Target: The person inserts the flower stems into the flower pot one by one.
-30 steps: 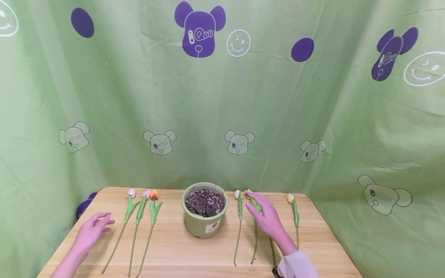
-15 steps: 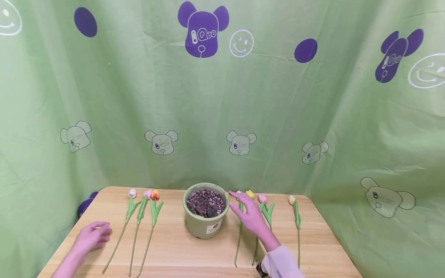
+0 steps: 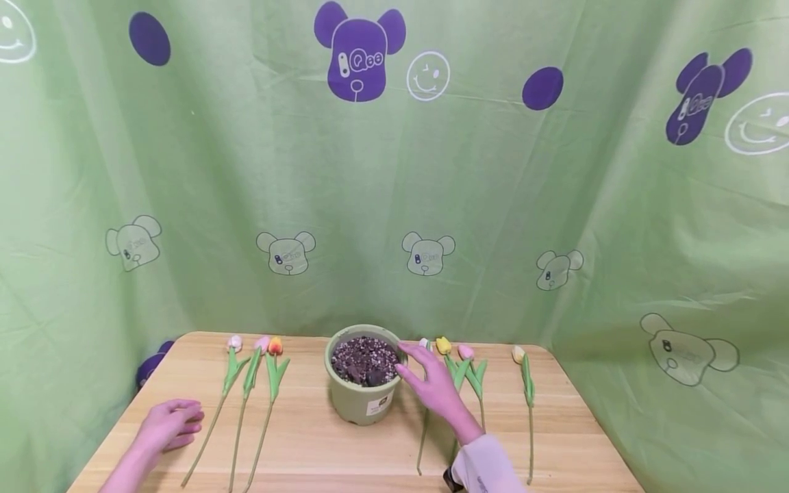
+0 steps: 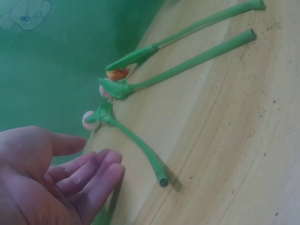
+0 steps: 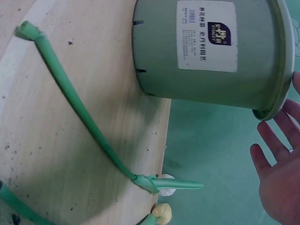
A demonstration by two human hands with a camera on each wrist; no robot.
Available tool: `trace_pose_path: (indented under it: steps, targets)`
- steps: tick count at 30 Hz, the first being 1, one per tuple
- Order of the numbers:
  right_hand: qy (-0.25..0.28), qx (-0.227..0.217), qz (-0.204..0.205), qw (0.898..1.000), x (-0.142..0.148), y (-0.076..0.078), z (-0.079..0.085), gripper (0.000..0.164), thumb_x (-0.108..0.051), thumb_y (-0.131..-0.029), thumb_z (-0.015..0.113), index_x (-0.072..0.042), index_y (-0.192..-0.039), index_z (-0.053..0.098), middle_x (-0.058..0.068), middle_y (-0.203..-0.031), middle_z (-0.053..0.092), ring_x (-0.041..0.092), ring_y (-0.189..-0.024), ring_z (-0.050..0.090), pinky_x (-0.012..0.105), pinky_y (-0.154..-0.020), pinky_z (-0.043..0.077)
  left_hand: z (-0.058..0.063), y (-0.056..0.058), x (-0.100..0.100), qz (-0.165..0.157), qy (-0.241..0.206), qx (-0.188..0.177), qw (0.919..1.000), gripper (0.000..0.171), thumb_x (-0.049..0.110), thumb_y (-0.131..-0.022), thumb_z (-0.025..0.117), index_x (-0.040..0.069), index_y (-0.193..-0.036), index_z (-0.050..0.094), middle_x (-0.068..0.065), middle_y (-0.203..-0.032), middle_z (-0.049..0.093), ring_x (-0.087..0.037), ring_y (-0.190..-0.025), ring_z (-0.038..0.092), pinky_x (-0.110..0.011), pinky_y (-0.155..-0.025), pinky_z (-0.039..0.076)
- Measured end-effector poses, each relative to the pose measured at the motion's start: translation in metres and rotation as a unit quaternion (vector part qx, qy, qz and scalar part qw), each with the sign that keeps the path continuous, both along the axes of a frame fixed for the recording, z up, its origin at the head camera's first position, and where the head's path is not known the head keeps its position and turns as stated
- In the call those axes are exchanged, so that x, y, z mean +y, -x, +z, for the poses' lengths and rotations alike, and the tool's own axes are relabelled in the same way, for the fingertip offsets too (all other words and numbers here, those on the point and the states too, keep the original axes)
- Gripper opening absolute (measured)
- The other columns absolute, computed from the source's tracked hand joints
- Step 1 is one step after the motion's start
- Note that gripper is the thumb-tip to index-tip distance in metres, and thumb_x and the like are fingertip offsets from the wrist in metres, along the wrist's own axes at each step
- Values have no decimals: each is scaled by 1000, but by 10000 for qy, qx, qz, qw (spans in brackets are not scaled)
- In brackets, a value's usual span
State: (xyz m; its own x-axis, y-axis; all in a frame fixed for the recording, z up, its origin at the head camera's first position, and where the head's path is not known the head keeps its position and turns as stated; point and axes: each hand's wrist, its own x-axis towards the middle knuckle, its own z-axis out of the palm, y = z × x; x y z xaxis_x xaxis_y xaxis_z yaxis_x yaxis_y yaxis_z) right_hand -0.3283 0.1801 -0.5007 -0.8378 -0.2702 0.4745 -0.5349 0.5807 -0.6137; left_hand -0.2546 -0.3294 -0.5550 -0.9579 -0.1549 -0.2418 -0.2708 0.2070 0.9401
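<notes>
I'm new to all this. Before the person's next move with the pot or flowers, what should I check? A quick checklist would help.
1. Pot upright on the table: ok.
2. Soil in the pot: ok.
3. Left hand free: ok; it holds nothing, beside the three tulips left of the pot.
4. Right hand has a firm hold: cannot tell; its fingers are at the rim, but firmness does not show.
5. Flowers clear of the pot: ok; those three and the four tulips right of it lie apart from it.
6. Tabletop clean: not ok; dark specks are scattered on it.
</notes>
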Motion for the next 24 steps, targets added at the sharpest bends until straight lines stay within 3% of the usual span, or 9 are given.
trace_pose_path:
  steps: [8, 17, 24]
  targets:
    - [-5, -137, -170, 9998, 1, 1, -6, 50, -35, -99, 70, -19, -145, 59, 7, -150, 59, 32, -138, 55, 61, -120, 43, 0, 2, 10, 48, 109, -58, 9999, 50, 13, -100, 65, -17, -137, 49, -6, -100, 76, -15, -86, 70, -33, -77, 68]
    - [177, -112, -152, 9997, 1, 2, -11, 50, -36, -99, 70, -18, -145, 60, 13, -149, 59, 35, -137, 55, 64, -119, 43, -5, 7, 28, 47, 720, 118, 9973, 53, 7, -83, 80, -14, -127, 59, -14, -100, 72, -19, -84, 68, -31, -73, 68]
    - [201, -143, -116, 9996, 0, 2, -12, 52, -36, -99, 69, -16, -146, 58, 12, -150, 58, 33, -138, 54, 62, -119, 43, -4, 6, 35, 153, 1138, 247, 9931, 41, -1, -76, 77, -9, -115, 66, -8, -91, 73, -16, -77, 66, -26, -63, 64]
